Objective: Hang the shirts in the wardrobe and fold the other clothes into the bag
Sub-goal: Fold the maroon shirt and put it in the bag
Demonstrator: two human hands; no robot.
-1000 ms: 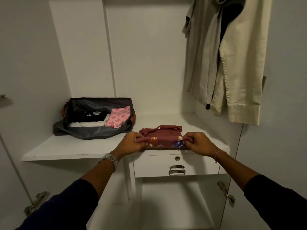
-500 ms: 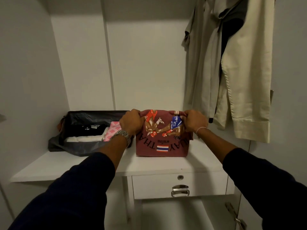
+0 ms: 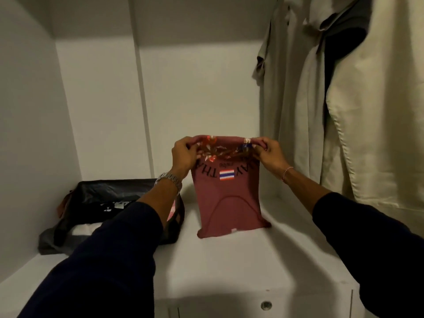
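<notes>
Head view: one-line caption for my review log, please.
Both hands, left hand and right hand, pinch a maroon printed top upright on the wardrobe shelf, beside the open bag.

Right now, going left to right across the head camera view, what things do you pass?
Dark bag on the shelf → left hand → maroon shirt gripped at its top edge by both hands → right hand → beige hanging shirts.

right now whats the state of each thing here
maroon shirt: held up, lower edge on shelf
left hand: grips shirt's top left
right hand: grips shirt's top right
black bag: open, clothes inside
beige shirts: hanging
drawer: closed
</notes>
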